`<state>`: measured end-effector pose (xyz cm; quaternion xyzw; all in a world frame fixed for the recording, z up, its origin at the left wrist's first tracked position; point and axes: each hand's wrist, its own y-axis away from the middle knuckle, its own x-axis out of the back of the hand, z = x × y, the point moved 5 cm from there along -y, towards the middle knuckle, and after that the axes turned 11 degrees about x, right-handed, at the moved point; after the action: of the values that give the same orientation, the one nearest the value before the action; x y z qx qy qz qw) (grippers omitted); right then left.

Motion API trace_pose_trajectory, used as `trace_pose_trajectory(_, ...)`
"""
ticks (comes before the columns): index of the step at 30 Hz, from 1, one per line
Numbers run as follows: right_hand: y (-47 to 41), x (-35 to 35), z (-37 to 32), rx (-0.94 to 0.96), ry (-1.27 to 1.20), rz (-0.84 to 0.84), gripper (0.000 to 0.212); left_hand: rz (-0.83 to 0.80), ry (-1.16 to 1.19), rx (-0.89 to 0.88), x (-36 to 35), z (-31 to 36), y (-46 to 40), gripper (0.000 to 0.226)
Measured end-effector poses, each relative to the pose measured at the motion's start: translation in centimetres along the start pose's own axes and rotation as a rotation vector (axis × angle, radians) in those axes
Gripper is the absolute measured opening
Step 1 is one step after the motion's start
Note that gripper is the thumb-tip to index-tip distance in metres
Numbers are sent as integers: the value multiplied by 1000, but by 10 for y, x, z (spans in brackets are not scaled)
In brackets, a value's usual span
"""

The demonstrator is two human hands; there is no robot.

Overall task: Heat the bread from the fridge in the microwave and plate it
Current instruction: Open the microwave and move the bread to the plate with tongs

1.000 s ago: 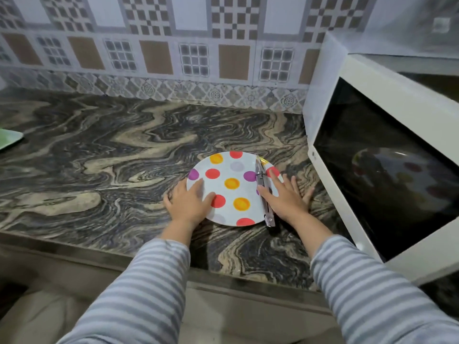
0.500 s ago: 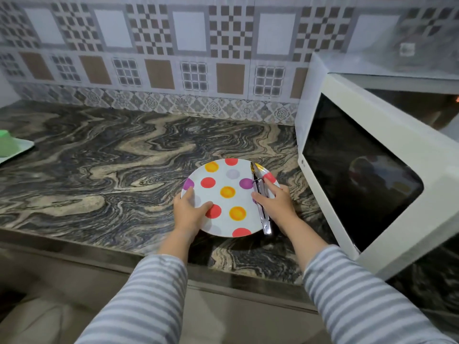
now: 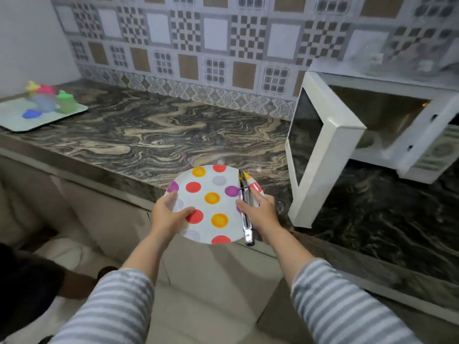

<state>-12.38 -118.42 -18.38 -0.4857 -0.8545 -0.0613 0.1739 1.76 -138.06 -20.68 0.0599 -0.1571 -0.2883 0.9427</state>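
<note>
A white plate [image 3: 211,187] with coloured dots is held off the counter, out past its front edge. My left hand [image 3: 167,214] grips the plate's left rim, thumb on top. My right hand [image 3: 258,211] grips the right rim and pins metal tongs [image 3: 246,214] flat across the plate under its thumb. The white microwave [image 3: 387,135] stands at the right with its door [image 3: 320,155] swung wide open toward me; its cavity shows only partly. No bread is in view.
The dark marbled counter [image 3: 149,135] runs along the patterned tile wall. A pale tray [image 3: 37,117] with small coloured cups sits at its far left. Below me is a pale tiled floor, with a dark shape at the lower left.
Both hands closed on the plate's rims and lifted it, with the tongs, off the counter and back toward me. The view pulled back, showing the open microwave cavity and the tray.
</note>
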Motion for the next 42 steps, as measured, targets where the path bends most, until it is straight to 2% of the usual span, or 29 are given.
trace_pose_trajectory(9, 118, 16, 13, -42, -41, -38, 62, 27, -68, -2, 27, -36, 115, 65)
trace_pose_trajectory(19, 231, 72, 36, -102, 27, 99, 61, -127, -64, 55, 2, -71, 212, 76)
trace_pose_trajectory(22, 263, 105, 48, -148, 54, 157, 63, -190, -50, 39, -27, -72, 238, 90)
trace_pose_trajectory(26, 292, 159, 56, -179, 53, 257, 61, -283, -84, 16, -77, -57, 269, 77)
trace_pose_trajectory(33, 300, 262, 74, -183, 64, 424, 61, -402, -70, -38, -181, -18, 299, 78)
trace_pose_trajectory(37, 279, 319, 88, -174, 86, 481, 61, -411, -91, -62, -242, 5, 299, 82)
trace_pose_trajectory(42, 233, 374, 104, -138, 117, 452, 62, -346, -131, -101, -306, 35, 290, 78)
